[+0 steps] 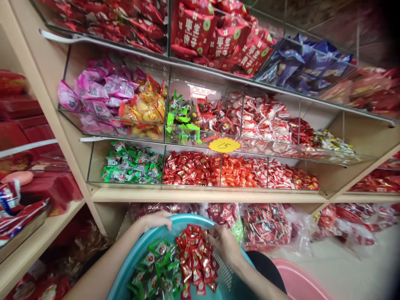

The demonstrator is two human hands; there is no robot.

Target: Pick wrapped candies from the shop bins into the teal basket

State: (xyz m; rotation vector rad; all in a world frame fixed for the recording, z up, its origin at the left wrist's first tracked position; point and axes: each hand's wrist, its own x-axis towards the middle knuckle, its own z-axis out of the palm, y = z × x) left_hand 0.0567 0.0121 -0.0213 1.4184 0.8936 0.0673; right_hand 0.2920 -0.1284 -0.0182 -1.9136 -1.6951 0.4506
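Note:
A teal basket (125, 260) stands at the bottom centre, with green-wrapped candies (159, 266) on its left side and red-wrapped candies (196, 258) on its right. My left hand (158, 219) grips the basket's far rim, its fingers curled over the edge. Inside the basket, at the upper right of the red candies, is my right hand (220, 241). Its fingers are bent together against the red packets; exactly what lies between them is hidden.
Ahead stands a wooden shelf (203, 194) with clear bins of wrapped candies and a yellow price tag (224, 145). Plastic bags of candy (265, 223) sit beneath it. A pink tub (296, 279) is at the lower right, and red boxes (50, 187) are on the left.

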